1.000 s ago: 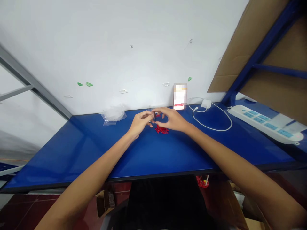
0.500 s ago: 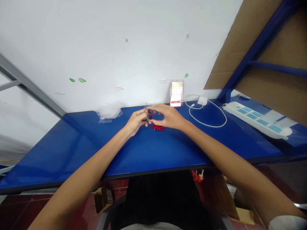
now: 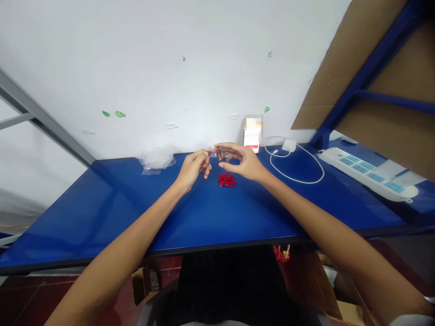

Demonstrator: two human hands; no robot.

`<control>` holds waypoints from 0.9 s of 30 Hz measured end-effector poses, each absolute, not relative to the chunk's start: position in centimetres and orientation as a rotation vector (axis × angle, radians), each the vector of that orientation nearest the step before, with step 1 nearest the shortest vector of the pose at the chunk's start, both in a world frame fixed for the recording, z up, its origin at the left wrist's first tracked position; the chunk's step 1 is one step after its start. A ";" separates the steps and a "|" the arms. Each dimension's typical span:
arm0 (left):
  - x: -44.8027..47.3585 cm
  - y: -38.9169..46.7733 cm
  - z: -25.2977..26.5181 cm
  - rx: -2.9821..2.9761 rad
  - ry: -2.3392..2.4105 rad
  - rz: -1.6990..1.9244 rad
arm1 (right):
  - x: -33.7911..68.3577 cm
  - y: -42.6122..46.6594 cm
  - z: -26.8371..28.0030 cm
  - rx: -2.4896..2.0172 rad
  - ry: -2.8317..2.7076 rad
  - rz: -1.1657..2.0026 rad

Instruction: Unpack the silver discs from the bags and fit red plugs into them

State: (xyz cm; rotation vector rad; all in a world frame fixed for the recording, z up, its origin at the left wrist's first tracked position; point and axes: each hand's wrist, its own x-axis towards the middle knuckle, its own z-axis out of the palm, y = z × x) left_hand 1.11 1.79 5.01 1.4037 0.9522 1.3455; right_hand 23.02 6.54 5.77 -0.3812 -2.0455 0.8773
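Note:
My left hand (image 3: 193, 169) is closed in a pinch on a short red cord (image 3: 210, 153) above the blue table. My right hand (image 3: 245, 161) curves its thumb and fingers around a small shiny round disc (image 3: 219, 155), seen almost edge-on; its exact kind is too small to make out. Between the two hands, the cord reaches from the left fingertips towards the disc. Whether it is tied to the disc cannot be told. Just below the right hand lies a small pile of red cord loops (image 3: 226, 180).
Clear plastic bags (image 3: 157, 159) lie at the back left of the blue table (image 3: 217, 222). A lit phone (image 3: 252, 135) leans on the wall. To its right are a white charger (image 3: 289, 145) with its cable and a long power strip (image 3: 369, 174).
My hands have drawn apart a little, and the red cord now shows between them. The disc has come away from my left fingers and stays with my right hand.

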 end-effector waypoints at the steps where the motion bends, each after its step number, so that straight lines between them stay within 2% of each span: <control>1: 1.1 1.7 5.1 1.439 0.970 1.360 | 23.1 6.6 5.8 -0.372 -2.025 0.924; 10: 1.4 0.6 6.5 1.612 1.091 1.584 | 23.7 8.0 5.3 -0.377 -1.956 1.099; 27: 2.2 -0.3 6.1 1.796 1.173 1.624 | 23.3 7.8 4.6 -0.344 -1.863 1.322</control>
